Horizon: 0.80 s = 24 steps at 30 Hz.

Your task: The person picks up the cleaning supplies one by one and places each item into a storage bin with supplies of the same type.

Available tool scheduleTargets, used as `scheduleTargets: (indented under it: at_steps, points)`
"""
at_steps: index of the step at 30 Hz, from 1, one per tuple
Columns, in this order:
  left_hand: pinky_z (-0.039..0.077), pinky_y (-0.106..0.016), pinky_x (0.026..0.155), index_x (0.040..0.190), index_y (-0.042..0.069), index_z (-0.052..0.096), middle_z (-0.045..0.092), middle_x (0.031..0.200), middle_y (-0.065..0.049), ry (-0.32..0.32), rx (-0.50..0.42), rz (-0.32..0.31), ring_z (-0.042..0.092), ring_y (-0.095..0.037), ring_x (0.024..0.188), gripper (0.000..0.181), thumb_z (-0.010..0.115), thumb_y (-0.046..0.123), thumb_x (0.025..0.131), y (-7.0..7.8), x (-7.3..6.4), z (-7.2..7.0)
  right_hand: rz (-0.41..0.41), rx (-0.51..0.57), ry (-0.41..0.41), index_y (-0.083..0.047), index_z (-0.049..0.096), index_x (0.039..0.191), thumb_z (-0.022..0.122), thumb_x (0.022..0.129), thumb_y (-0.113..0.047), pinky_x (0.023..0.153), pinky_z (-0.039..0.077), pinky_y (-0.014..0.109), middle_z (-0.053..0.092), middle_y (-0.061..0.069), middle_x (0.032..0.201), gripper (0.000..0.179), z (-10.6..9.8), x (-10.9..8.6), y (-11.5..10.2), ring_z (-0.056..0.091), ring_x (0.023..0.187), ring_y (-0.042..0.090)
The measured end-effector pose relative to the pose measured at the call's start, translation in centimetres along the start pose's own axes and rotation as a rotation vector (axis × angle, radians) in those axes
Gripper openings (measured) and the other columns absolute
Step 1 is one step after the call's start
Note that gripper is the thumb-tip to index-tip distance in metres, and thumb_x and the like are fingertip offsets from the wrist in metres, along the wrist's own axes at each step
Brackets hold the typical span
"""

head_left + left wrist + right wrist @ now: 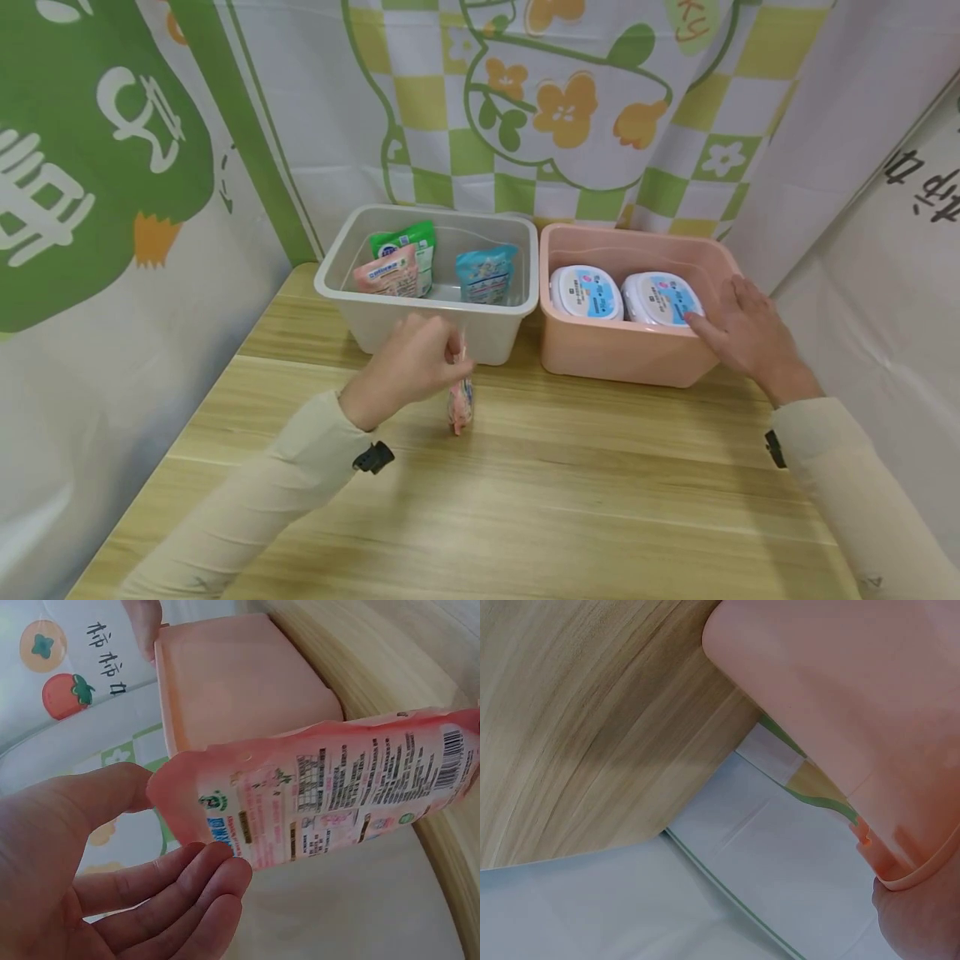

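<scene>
My left hand [412, 358] pinches the top edge of a pink pouch [461, 404] between thumb and fingers. Seen edge-on from the head, the pouch hangs upright in front of the grey-white bin [427, 312]. Its printed side with a barcode faces the left wrist camera, the thumb at one corner. On the right, my other hand [753, 337] rests on the front right corner of the pink bin [622, 354], fingers extended and thumb over the rim. Beside that thumb sits a white tub [662, 298] with a blue-and-white lid; a second tub [587, 292] stands to its left.
In the grey-white bin stand a green pouch [420, 242], a pink pouch [390, 273] and a blue pouch [486, 275]. Both bins sit side by side at the back of the wooden table [525, 492], against a printed curtain [570, 108].
</scene>
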<state>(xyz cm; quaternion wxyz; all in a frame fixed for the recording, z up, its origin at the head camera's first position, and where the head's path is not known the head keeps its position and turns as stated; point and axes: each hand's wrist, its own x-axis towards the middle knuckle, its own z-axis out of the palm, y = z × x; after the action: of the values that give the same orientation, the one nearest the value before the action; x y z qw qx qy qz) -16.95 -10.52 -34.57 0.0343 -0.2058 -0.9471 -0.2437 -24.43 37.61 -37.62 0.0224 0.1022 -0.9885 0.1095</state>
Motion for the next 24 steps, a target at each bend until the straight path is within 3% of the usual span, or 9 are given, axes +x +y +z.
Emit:
scheduleTargets:
  at_steps: [10,16,24]
  points:
    - [0.034,-0.028,0.053,0.056,0.019,0.054,0.044,0.054,0.009,0.027,0.03,-0.037,0.044,-0.01,0.054,0.036,0.073,0.013,0.085,-0.4,-0.2,1.6,-0.012,0.003,0.029,0.021,0.015,0.156,0.042,0.107,-0.061,0.122,0.015,0.075,0.017,0.043,0.164,0.099,0.1,0.1,0.0,0.018,0.152,0.061]
    - [0.031,-0.027,0.051,0.053,0.019,0.051,0.039,0.052,0.01,0.049,0.034,-0.058,0.043,-0.01,0.053,0.039,0.071,0.011,0.086,-0.4,-0.3,1.9,-0.016,-0.004,0.032,0.022,0.015,0.156,0.041,0.107,-0.061,0.122,0.015,0.075,0.017,0.044,0.164,0.099,0.1,0.1,0.0,0.018,0.151,0.061]
    - [0.031,-0.025,0.046,0.053,0.018,0.053,0.045,0.051,0.008,0.058,-0.002,-0.081,0.044,-0.01,0.05,0.042,0.073,0.012,0.088,-0.6,-0.4,1.9,-0.028,0.0,0.049,0.021,0.022,0.152,0.043,0.107,-0.059,0.119,0.019,0.075,0.024,0.043,0.159,0.094,0.1,0.0,0.1,0.025,0.145,0.061]
